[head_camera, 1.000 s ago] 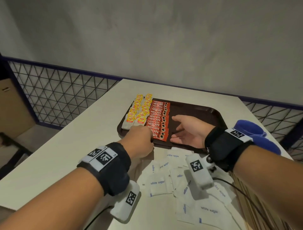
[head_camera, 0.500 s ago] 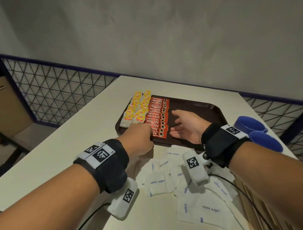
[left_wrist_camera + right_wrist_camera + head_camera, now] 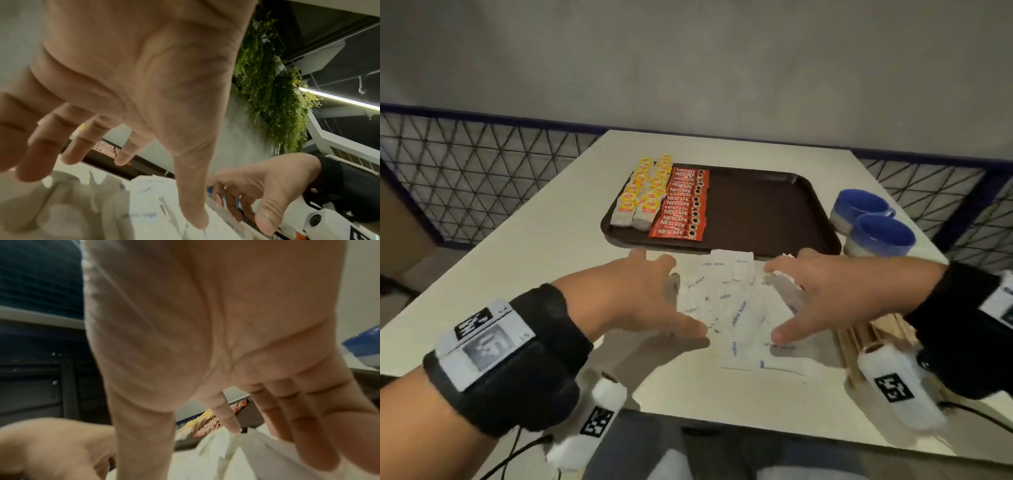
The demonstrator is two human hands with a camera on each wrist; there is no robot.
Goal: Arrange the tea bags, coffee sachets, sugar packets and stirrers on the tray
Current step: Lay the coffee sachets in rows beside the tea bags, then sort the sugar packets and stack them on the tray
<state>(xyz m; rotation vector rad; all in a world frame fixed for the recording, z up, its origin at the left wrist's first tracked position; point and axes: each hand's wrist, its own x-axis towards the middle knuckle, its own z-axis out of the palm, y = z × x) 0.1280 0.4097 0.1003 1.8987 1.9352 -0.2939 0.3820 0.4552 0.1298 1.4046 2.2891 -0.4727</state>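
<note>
left hand [image 3: 640,298] and right hand [image 3: 822,294], both spread and grasping nothing, are flanking the loose pile of white paper sugar packets [image 3: 729,308] lying on the white table [image 3: 534,274] just in front of the dark brown plastic tray [image 3: 774,209].

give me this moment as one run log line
left hand open | right hand open | both flank sugar packets | tray half bare

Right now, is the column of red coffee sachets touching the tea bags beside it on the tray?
Touching: the head view shows the coffee sachets abutting the tea bags, no tray between.
</note>
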